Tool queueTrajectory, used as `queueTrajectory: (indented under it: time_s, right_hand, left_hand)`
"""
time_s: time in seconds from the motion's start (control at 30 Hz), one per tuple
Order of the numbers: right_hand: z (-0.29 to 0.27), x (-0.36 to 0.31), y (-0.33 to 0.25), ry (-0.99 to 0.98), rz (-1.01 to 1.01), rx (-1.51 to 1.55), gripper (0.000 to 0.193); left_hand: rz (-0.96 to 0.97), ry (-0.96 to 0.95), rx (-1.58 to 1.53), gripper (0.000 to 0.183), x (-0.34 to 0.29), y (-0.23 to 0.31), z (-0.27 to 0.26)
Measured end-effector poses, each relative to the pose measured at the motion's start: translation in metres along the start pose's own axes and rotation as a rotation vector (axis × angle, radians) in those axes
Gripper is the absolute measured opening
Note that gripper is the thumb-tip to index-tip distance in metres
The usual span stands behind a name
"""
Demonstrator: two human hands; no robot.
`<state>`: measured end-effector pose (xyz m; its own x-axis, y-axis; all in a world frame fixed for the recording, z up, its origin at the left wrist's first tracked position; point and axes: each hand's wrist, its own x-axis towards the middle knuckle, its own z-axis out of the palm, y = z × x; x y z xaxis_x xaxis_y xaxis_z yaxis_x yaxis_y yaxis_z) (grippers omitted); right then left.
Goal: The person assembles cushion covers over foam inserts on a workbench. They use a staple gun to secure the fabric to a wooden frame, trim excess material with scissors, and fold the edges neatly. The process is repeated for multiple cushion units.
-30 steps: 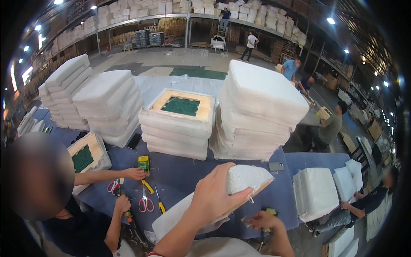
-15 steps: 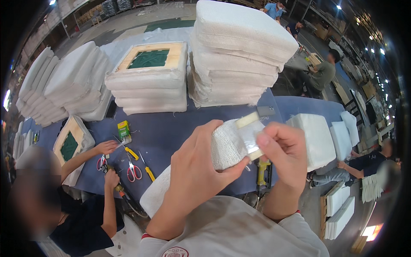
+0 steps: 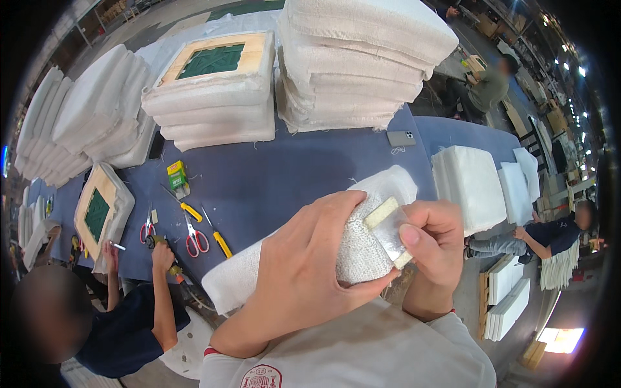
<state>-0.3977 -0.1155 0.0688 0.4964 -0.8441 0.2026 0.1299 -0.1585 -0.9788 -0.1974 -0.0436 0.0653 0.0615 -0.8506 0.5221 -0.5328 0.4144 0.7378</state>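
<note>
My left hand [image 3: 304, 249] is wrapped over the end of a white fabric-covered cushion [image 3: 226, 279], gripping its grey-white knit corner, with the thumb underneath. My right hand [image 3: 432, 249] pinches a piece of clear film [image 3: 388, 240] between thumb and fingers and presses it against that corner. A cream strip [image 3: 383, 213] shows at the film's upper edge, with another cream end below, near the left thumb. Whether both ends belong to one strip is hidden by the film and fingers. The cushion lies tilted across my front, above the blue table [image 3: 284, 168].
Stacks of white cushions [image 3: 362, 71] stand at the back. Scissors [image 3: 196, 240], a yellow-handled screwdriver [image 3: 222, 242], a green-yellow box [image 3: 178, 178] and a phone [image 3: 401, 138] lie on the table. At left a co-worker [image 3: 129, 330] holds a power tool [image 3: 155, 242]. A white cushion [image 3: 469, 187] stands right.
Both hands have moved slightly down and right with the cushion, and its far end shows now. The co-worker's hand has drawn back from the green-yellow box and holds a small white stick.
</note>
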Motion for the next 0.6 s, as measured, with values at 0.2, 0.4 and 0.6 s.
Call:
queueTrajectory:
  time_s: [0.2,0.4,0.6]
  right_hand:
    - [0.009,-0.01,-0.001,0.147,0.01,0.041,0.028]
    - [0.009,-0.009,-0.006,0.114,0.049,0.053,0.028]
    - [0.003,-0.01,-0.005,0.037,0.015,-0.042,0.028]
  left_hand:
    - [-0.016,-0.024,-0.034,0.085,0.001,-0.006,0.002]
    - [-0.051,-0.026,0.032,0.085,-0.004,0.001,0.005]
    - [-0.031,0.002,0.03,0.085,-0.006,0.001,0.011]
